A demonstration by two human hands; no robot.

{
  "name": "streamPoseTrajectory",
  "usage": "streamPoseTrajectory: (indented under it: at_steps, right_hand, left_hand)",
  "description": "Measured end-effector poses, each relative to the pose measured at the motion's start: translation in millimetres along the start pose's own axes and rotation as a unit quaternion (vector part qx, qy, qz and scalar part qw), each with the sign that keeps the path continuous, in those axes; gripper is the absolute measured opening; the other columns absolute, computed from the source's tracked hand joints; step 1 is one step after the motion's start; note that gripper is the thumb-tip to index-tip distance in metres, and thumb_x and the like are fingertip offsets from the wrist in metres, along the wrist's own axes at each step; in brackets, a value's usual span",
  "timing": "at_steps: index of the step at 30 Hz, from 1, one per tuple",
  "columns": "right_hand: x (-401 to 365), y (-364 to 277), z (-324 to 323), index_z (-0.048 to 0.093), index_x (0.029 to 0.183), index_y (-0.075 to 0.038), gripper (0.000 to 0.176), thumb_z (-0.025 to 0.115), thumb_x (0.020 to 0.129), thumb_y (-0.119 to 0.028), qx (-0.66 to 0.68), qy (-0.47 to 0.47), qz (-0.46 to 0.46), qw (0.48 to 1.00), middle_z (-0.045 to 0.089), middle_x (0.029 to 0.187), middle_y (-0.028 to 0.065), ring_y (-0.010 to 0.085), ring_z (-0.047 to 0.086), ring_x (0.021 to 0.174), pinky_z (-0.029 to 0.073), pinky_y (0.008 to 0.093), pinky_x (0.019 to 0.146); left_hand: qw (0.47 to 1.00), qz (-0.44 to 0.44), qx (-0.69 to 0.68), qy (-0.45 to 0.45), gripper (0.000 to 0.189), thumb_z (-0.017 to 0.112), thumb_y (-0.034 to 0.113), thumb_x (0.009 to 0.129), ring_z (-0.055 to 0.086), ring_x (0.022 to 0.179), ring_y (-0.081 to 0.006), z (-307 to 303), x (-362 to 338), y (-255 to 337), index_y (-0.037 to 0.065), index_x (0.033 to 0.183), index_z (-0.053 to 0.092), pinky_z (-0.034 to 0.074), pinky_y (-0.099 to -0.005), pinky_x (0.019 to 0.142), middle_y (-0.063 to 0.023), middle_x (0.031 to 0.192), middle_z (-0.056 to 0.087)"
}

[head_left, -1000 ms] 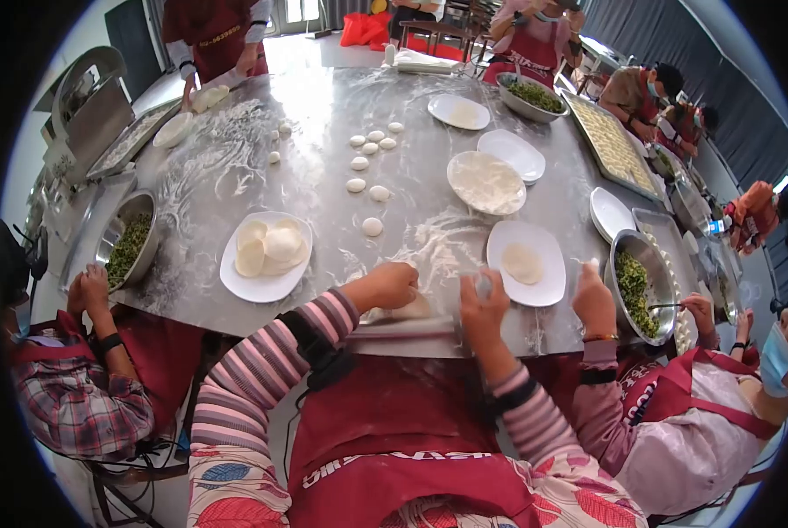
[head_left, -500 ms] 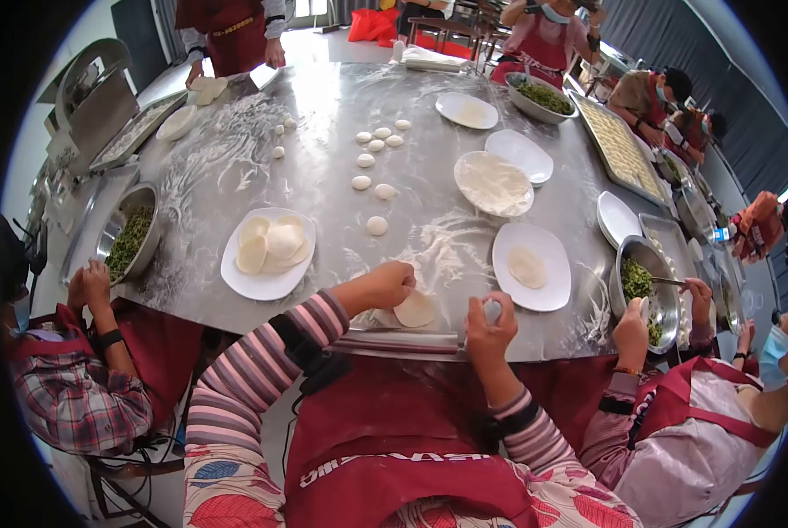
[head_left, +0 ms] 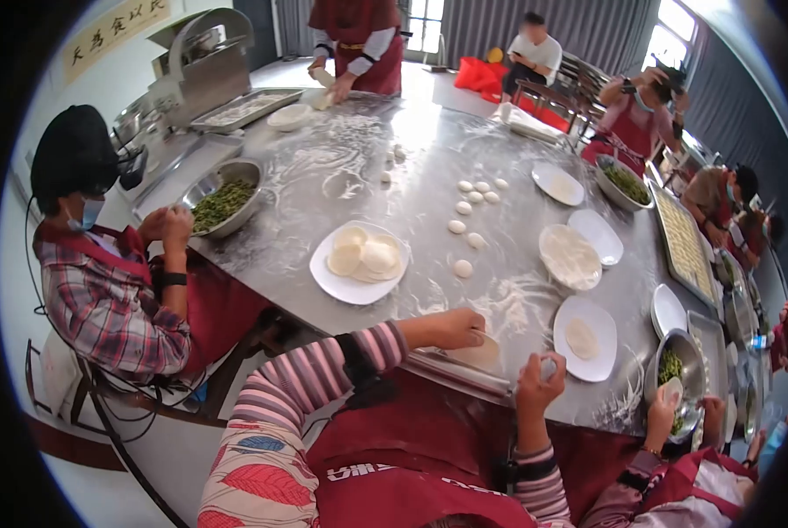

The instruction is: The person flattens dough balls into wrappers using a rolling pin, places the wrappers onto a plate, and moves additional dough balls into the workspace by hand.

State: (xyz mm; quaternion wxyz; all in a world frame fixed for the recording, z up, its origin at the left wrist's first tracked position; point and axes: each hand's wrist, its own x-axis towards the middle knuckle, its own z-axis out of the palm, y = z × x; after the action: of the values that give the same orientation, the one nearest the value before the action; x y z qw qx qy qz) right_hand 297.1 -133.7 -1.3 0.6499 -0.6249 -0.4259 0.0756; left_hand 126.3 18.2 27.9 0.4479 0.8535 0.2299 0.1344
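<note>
My left hand (head_left: 458, 328) is closed on the far edge of a round dough wrapper (head_left: 477, 354), which lies by the near table edge. To its right, my right hand (head_left: 537, 387) is wrapped round a rolling pin (head_left: 548, 368); only its pale rounded end shows, and the rest is hidden. A white plate (head_left: 359, 295) with several stacked wrappers (head_left: 378, 255) stands left of my hands. Just beyond my right hand is another white plate (head_left: 598, 365) bearing one wrapper (head_left: 581, 338). Small flattened dough pieces (head_left: 462, 268) lie scattered farther up the floured table.
A bowl of flour (head_left: 572, 260) sits at the right. Steel bowls of chopped green filling stand beside the left co-worker (head_left: 112, 299) and the right co-worker (head_left: 676, 484). A tray of dumplings (head_left: 683, 238) lies far right. Another person (head_left: 359, 44) handles dough across the table (head_left: 297, 211).
The head view has swung left and up, so everything sits farther right and lower. My hands keep their grips. The right co-worker now holds a wrapper over the bowl.
</note>
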Motion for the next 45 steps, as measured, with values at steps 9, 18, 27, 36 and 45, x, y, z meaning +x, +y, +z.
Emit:
streamPoseTrajectory:
  at_steps: [9,18,27,36,45]
  right_hand:
    - [4.0,5.9,0.6,0.047,0.084,-0.004,0.016,0.060,0.077,-0.001,0.014,-0.012,-0.017,1.000,0.048,0.066,0.0057,0.0129,0.048,0.045,0.038,0.0274,0.042]
    - [8.5,7.5,-5.9,0.048,0.082,-0.004,0.016,0.060,0.073,0.002,0.039,-0.061,0.028,0.997,0.049,0.063,0.0070,0.0165,0.050,0.050,0.040,0.0292,0.046]
    - [30.8,10.1,-4.8,0.052,0.079,-0.002,0.020,0.067,0.066,0.002,0.028,-0.113,-0.007,0.993,0.057,0.068,0.0090,0.0216,0.054,0.059,0.045,0.0295,0.057]
    - [69.6,2.0,-8.8,0.053,0.095,-0.002,0.023,0.066,0.077,-0.005,0.226,-0.269,-0.010,0.936,0.055,0.065,0.0081,0.0231,0.051,0.051,0.040,0.0318,0.046]
    - [71.7,5.7,-12.8,0.050,0.101,-0.002,0.033,0.069,0.074,-0.005,0.189,-0.314,-0.058,0.929,0.056,0.068,0.0091,0.0227,0.055,0.055,0.042,0.0303,0.048]
  left_hand:
    - [0.945,-0.244,0.123,0.179,0.043,0.065,0.030,0.073,0.057,0.083,-0.0227,-174.1,-61.7,-77.1,-0.005,0.096,0.057,0.046,-0.0329,0.074,-0.0155,0.090,0.060]
    - [0.907,-0.307,0.235,0.168,0.056,0.064,0.034,0.074,0.054,0.099,-0.0325,-214.6,31.4,-119.5,-0.006,0.110,0.050,0.043,-0.0375,0.085,-0.0233,0.105,0.056]
    - [0.925,-0.223,0.228,0.205,0.079,0.059,0.050,0.074,0.036,0.120,-0.0381,-131.7,168.7,-136.6,-0.006,0.124,0.034,0.031,-0.0407,0.100,-0.0274,0.126,0.038]
    - [0.920,-0.126,0.340,0.150,0.072,0.051,0.056,0.075,0.022,0.130,-0.0337,-165.0,303.5,-152.3,0.017,0.133,0.035,0.021,-0.0538,0.102,-0.0165,0.139,0.029]
    - [0.956,0.045,0.288,0.044,0.051,0.046,0.044,0.084,0.029,0.127,-0.0335,-169.0,307.1,-197.9,0.020,0.129,0.043,0.018,-0.0579,0.100,-0.0112,0.136,0.036]
